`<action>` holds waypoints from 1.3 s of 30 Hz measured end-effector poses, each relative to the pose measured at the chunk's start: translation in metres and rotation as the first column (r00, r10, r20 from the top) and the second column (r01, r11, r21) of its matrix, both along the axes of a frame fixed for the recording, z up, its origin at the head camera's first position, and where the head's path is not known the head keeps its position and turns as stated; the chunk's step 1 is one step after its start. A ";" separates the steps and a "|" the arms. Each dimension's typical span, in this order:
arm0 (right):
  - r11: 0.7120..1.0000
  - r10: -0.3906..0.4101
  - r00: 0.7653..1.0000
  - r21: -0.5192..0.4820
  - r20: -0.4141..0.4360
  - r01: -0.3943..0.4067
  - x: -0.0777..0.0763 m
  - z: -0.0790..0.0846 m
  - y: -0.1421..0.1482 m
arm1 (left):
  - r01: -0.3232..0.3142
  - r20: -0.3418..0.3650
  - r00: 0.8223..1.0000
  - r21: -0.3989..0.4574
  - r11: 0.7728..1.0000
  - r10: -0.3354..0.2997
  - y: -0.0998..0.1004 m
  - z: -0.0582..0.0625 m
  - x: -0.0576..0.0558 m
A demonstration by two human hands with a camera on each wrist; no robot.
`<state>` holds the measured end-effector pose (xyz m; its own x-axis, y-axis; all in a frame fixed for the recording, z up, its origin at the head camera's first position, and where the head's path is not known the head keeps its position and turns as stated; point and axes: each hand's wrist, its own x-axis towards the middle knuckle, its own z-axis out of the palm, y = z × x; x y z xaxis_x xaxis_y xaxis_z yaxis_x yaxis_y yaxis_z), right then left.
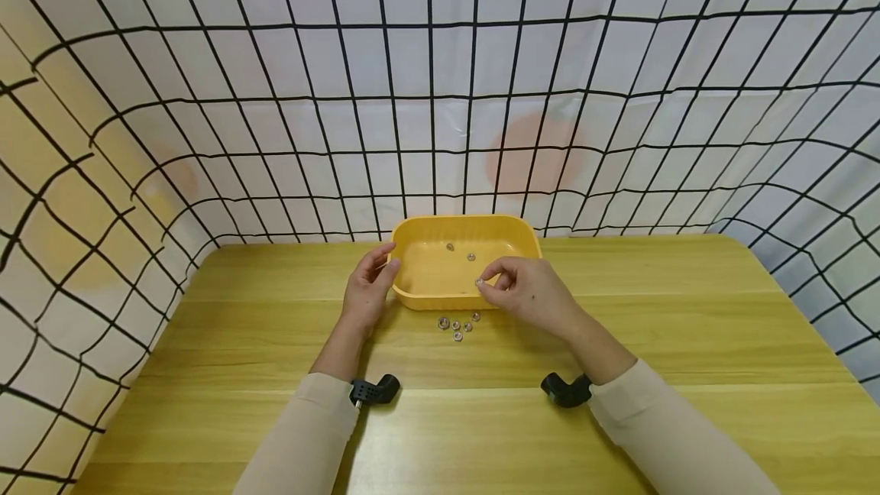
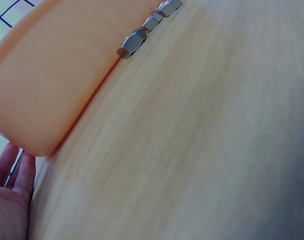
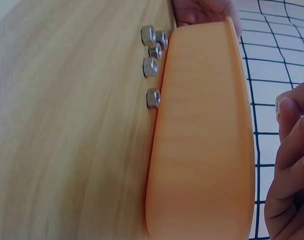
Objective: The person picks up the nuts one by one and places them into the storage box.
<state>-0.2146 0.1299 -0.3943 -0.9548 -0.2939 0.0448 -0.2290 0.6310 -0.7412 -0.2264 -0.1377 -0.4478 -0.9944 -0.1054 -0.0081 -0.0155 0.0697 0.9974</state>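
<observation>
A yellow plastic tray stands on the table, looking orange in both wrist views. Over its front right part, my right hand pinches a small metal hex nut between thumb and fingertip. Two small nuts lie on the tray floor, one nut right of the other nut. My left hand is at the tray's left end, its extended fingers touching the wall there. Several nuts rest on the wood close along the tray's front side; one larger nut sits leftmost.
The wooden table spreads out around the tray on both sides and in front. A black wire grid rises right behind the tray, with a pale cloth behind it. A black wrist camera sits on the left wrist, another camera on the right.
</observation>
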 end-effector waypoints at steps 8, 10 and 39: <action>0.999 -0.026 1.000 0.023 -0.007 0.026 -0.008 -0.002 0.004 | -0.005 -0.018 1.000 0.001 1.000 0.005 -0.005 -0.024 -0.014; 0.999 -0.036 0.999 0.022 0.002 0.036 -0.010 -0.003 0.005 | -0.005 -0.023 1.000 0.000 1.000 0.005 -0.005 -0.024 -0.014; 0.997 -0.076 0.997 0.021 0.025 0.075 -0.041 -0.011 -0.004 | -0.011 -0.037 0.999 -0.001 1.000 0.011 -0.006 -0.025 -0.013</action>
